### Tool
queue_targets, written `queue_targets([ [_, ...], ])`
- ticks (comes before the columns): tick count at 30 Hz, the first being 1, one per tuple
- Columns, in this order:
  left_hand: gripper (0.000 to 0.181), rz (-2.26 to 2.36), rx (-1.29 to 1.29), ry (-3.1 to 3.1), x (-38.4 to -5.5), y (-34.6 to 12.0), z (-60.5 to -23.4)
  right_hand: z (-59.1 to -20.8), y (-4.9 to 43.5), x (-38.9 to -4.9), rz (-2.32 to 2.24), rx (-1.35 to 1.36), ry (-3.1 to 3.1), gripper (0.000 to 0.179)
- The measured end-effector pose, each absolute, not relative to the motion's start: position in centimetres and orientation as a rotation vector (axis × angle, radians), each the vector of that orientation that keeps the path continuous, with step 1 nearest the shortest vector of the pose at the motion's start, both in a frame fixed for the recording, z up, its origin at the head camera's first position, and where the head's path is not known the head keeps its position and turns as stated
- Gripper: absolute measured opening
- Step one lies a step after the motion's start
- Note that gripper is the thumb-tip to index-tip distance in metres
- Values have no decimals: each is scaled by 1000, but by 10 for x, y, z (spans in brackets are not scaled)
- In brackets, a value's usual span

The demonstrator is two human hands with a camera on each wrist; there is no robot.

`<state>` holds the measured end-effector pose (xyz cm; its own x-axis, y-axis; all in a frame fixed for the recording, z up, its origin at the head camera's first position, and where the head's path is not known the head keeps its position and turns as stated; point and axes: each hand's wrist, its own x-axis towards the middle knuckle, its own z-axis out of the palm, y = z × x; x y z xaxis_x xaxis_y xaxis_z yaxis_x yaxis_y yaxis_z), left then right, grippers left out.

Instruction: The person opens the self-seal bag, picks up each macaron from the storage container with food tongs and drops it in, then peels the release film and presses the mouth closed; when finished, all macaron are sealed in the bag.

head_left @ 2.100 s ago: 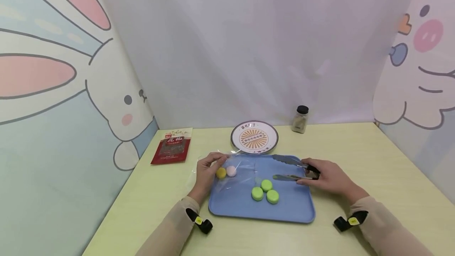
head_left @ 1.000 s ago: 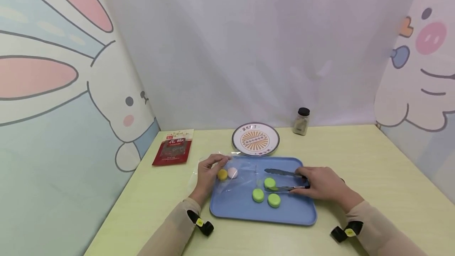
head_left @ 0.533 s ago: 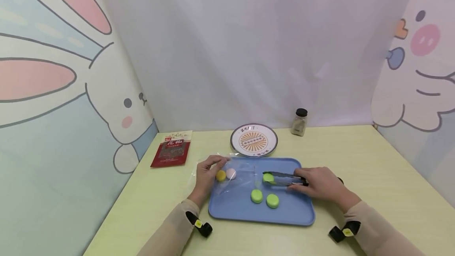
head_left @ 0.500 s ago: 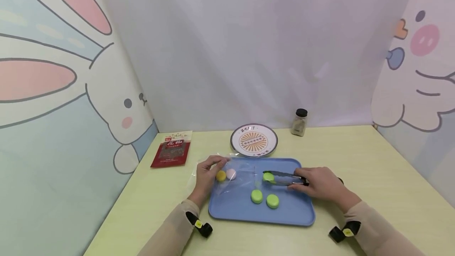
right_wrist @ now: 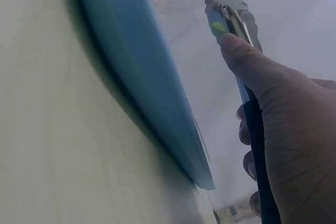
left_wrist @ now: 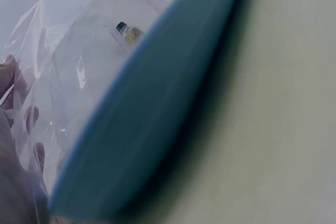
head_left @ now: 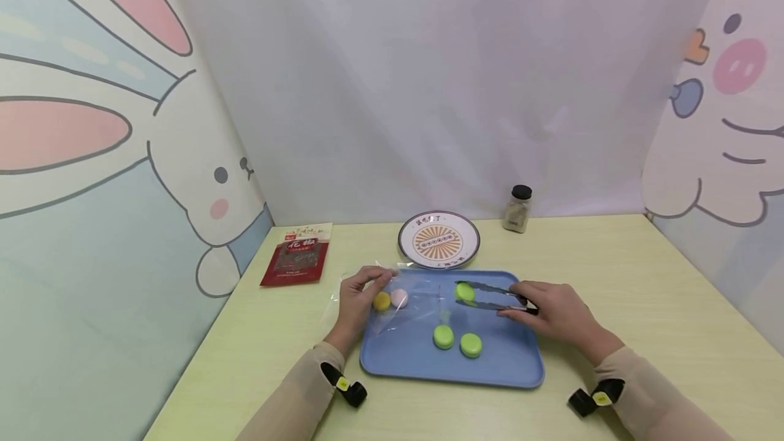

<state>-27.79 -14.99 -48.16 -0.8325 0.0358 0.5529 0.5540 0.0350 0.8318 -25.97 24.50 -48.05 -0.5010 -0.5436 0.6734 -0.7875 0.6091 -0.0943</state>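
Note:
In the head view my left hand (head_left: 355, 303) pinches the edge of a clear plastic bag (head_left: 416, 308) at the tray's left end. A yellow macaron (head_left: 382, 301) and a pale pink macaron (head_left: 399, 298) lie inside the bag. My right hand (head_left: 559, 310) grips metal tongs (head_left: 493, 306) with dark handles, its thumb along one arm (right_wrist: 239, 24) of the tongs in the right wrist view. Between the tongs' tips is a green macaron (head_left: 465, 292), seen above the tray rim in the left wrist view. Two more green macarons (head_left: 444, 337) rest on the blue tray (head_left: 404, 363).
Behind the tray lies a round patterned plate (head_left: 439, 240). A black-lidded spice jar (head_left: 517, 209) stands at the back right. A red spice packet (head_left: 297, 257) lies at the left rear. Cartoon-printed walls (head_left: 208, 223) border the table (head_left: 643, 278) at both sides.
My right hand has brought the tongs left and down and closed them around one green macaron, then moved it slightly away from the other two. The left hand and bag have stayed put.

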Motion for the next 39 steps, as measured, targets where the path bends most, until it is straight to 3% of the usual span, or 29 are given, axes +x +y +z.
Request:
queue_targets([
  [19, 12, -1855, -636, -1938, -276, -149, -483, -471, 236, -256, 524, 1092, -2394, 31],
  [26, 14, -1815, -661, -1933, -274, -149, -481, -445, 203, -267, 485, 1043, -2731, 34],
  [32, 13, -1752, -742, -1918, -264, -147, -466, -433, 167, -272, 464, 1147, -2758, 40],
  [39, 13, -1748, -739, -1909, -262, -148, -458, -417, 154, -270, 382, 1085, -2746, 46],
])
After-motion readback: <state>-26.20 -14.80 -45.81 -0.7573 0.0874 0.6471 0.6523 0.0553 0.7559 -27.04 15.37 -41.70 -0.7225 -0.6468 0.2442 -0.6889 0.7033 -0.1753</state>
